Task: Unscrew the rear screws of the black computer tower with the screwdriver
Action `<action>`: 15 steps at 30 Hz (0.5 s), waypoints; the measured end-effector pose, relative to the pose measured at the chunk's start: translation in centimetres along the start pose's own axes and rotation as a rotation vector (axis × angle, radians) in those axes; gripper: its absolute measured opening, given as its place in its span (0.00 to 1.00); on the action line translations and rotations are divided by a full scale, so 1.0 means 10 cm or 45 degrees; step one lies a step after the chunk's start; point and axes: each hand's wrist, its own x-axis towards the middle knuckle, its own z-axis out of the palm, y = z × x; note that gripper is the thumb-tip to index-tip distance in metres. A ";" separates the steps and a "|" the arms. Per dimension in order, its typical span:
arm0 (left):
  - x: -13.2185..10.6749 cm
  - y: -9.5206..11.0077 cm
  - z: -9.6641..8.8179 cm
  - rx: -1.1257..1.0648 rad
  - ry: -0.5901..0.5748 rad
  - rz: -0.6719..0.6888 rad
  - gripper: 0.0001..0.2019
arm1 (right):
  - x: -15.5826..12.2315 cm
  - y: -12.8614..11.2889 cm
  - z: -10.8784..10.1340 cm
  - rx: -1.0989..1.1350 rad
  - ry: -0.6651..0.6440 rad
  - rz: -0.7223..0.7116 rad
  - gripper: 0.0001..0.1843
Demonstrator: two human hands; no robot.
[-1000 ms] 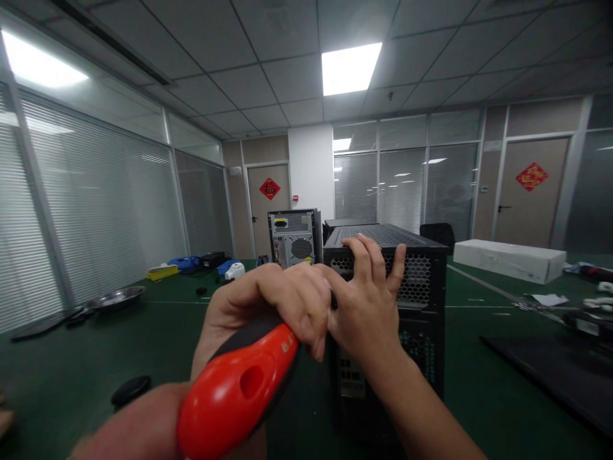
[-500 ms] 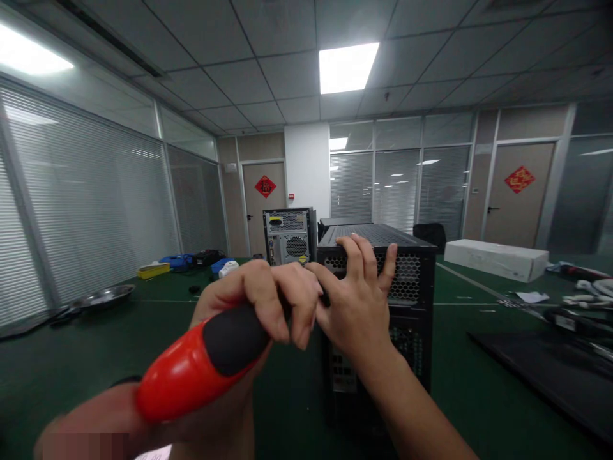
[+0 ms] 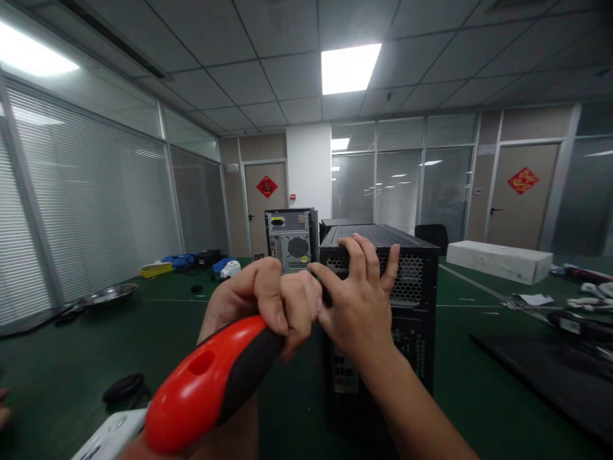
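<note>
A red-and-black screwdriver handle [image 3: 205, 390] points at me from the lower left, with a hole in its red end. Curled round its front part is my left hand [image 3: 268, 294], closed; the shaft is hidden behind the fingers. My right hand [image 3: 361, 306] rests on the rear of a black computer case [image 3: 407, 278], fingers spread, some reaching up to its top edge. Its thumb and forefinger are beside my left fist, and what lies between them is hidden. A patch of skin shows at the handle's near end; whose it is I cannot tell.
Another computer case [image 3: 290, 239] stands behind. On the green table [image 3: 167, 338] are a metal bowl [image 3: 108, 296], a yellow tray [image 3: 156, 269], a long white box [image 3: 500, 260], a dark flat panel [image 3: 546, 377], a black round item [image 3: 124, 390] and a white item [image 3: 112, 437].
The screwdriver handle has turned, its holed red side now showing on top, and its near end has dropped. The skin beside it has moved lower. My right hand stays at the case.
</note>
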 end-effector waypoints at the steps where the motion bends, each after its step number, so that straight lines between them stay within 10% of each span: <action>1: 0.01 0.01 0.02 0.048 0.028 0.037 0.19 | 0.00 0.00 0.00 0.001 0.000 0.001 0.23; 8: 0.05 0.12 0.20 0.208 0.384 0.118 0.26 | 0.01 0.00 0.00 -0.004 -0.007 0.004 0.24; 15: -0.03 0.09 0.10 -0.069 0.361 -0.032 0.22 | 0.00 0.00 -0.01 0.013 -0.001 0.000 0.23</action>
